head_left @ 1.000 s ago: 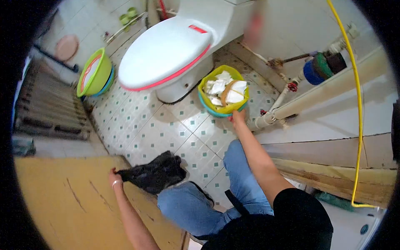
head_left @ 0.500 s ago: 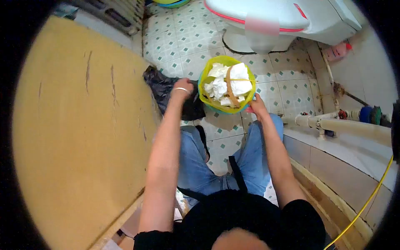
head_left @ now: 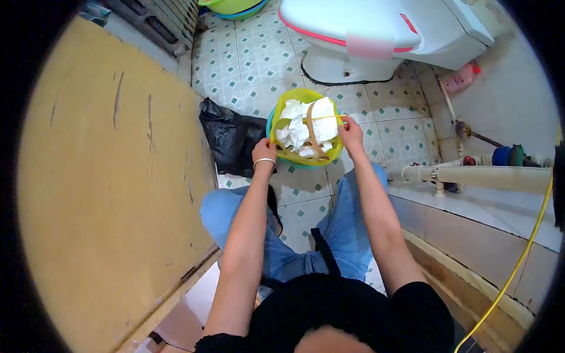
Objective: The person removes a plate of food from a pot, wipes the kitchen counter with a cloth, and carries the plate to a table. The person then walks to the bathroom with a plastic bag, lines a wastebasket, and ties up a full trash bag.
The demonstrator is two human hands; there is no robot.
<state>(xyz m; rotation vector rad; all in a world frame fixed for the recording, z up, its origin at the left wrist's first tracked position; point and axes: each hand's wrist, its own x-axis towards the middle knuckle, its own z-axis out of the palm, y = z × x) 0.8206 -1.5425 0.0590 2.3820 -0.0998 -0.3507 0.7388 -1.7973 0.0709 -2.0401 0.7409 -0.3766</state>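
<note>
A yellow plastic bag (head_left: 306,96) lines a teal bin (head_left: 270,125) on the floor in front of my knees. Crumpled white tissues (head_left: 294,132) fill it, with a curved brown strip (head_left: 311,126) lying across them. My left hand (head_left: 264,152) is closed on the bag's edge at the near left of the rim. On the right side, my right hand (head_left: 352,135) pinches the bag's edge where a thin yellow string (head_left: 329,117) crosses the tissues. A black plastic bag (head_left: 229,138) lies on the floor left of the bin, just beside my left hand.
A white toilet (head_left: 353,26) with a pink-edged lid stands beyond the bin. A yellowish door (head_left: 112,176) closes in the left side. Pipes (head_left: 488,176) run along the right wall, near a pink bottle (head_left: 460,78). Green and blue basins (head_left: 235,7) sit at the far left.
My left hand has left the black bag and taken hold of the yellow bag's left edge. My right hand has moved up from the bin's lower right side to the bag's right edge.
</note>
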